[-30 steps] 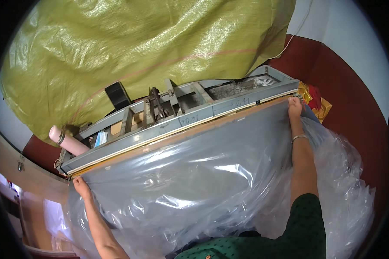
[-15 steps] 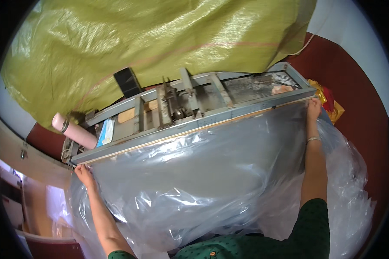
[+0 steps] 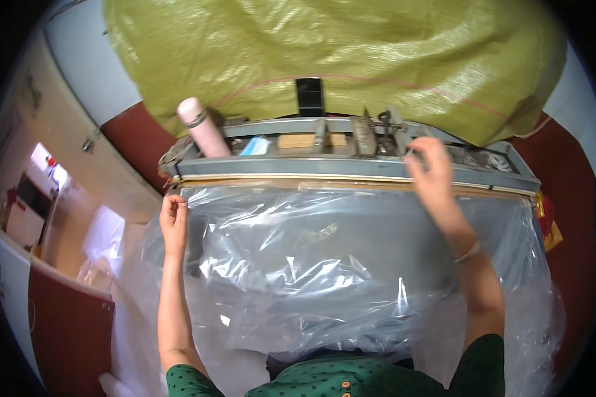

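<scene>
Clear plastic film [image 3: 298,264] is spread over a grey flat surface in front of me and hangs down its sides. My left hand [image 3: 173,208] is closed in a pinch on the film's far left corner. Above the far edge, in front of the long grey metal frame [image 3: 278,169], my right hand [image 3: 432,173] is raised with curled fingers. A gap shows between its thumb and fingertips, and nothing is visible in it. Along the frame's near side runs a thin wooden strip [image 3: 245,182], beside the film's far edge.
A pink bottle [image 3: 208,135] leans in the frame's left end, near a blue-and-white packet [image 3: 255,145]. Metal parts [image 3: 364,135] sit in the frame's middle. Behind it hangs a yellow woven sheet [image 3: 351,46] with a black object [image 3: 309,97] against it. A door [image 3: 79,126] stands at left.
My right hand has let go of the film's far right corner and moved left over the frame. My left hand keeps its pinch at the left corner. The view has turned left.
</scene>
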The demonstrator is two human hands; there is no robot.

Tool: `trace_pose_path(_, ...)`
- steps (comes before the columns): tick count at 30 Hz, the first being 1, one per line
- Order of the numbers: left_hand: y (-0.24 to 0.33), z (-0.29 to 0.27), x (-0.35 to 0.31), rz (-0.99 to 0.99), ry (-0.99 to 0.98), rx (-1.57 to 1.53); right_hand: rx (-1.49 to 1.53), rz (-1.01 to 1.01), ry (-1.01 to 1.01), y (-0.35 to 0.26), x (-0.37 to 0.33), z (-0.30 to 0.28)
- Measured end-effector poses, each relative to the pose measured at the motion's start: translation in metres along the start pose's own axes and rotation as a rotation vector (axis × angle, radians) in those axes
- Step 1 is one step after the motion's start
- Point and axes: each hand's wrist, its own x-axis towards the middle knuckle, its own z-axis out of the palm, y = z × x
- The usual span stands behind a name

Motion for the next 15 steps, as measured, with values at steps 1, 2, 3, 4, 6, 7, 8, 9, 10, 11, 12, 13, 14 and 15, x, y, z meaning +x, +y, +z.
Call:
trace_pose_path(1,0.007,-0.013,-0.007,0.024,0.053,-0.045,0.056,-0.074,-0.094,-0.037,0.005,0.026)
trace_pose_path(2,0.01,-0.026,-0.013,0.026,0.112,-0.045,0.104,-0.102,-0.143,-0.071,0.006,0.05)
trace_pose_path(3,0.011,-0.038,-0.018,0.031,0.169,-0.051,0.118,-0.127,-0.169,-0.099,0.004,0.071)
trace_pose_path(4,0.011,-0.047,-0.024,0.035,0.223,-0.055,0.132,-0.15,-0.197,-0.12,-0.002,0.09)
trace_pose_path(6,0.008,-0.054,-0.028,0.082,0.396,0.108,0.468,0.316,-0.723,-0.144,-0.017,0.112)
trace_pose_path(7,0.004,-0.058,-0.029,0.105,0.463,0.277,0.554,0.346,-0.762,-0.146,-0.025,0.114)
trace_pose_path(8,0.0,-0.06,-0.031,0.128,0.526,0.444,0.637,0.379,-0.798,-0.142,-0.033,0.113)
trace_pose_path(9,-0.01,-0.069,-0.037,-0.011,0.438,0.501,0.72,0.414,-0.837,-0.134,-0.043,0.111)
trace_pose_path(10,-0.022,-0.075,-0.043,0.017,0.312,0.601,0.754,0.508,-0.803,-0.118,-0.056,0.105)
trace_pose_path(11,-0.036,-0.087,-0.052,0.039,0.19,0.711,0.641,0.519,-0.783,-0.096,-0.067,0.096)
trace_pose_path(12,-0.047,-0.102,-0.064,0.053,0.069,0.826,0.622,0.586,-0.725,-0.079,-0.074,0.079)
trace_pose_path(13,-0.057,-0.109,-0.073,-0.021,0.005,0.846,0.514,0.604,-0.703,-0.05,-0.083,0.054)
trace_pose_path(14,-0.062,-0.111,-0.081,0.027,-0.039,0.896,0.361,0.6,-0.633,-0.025,-0.091,0.022)
trace_pose_path(15,-0.066,-0.11,-0.088,0.078,-0.085,0.943,0.225,0.59,-0.577,0.006,-0.104,-0.014)
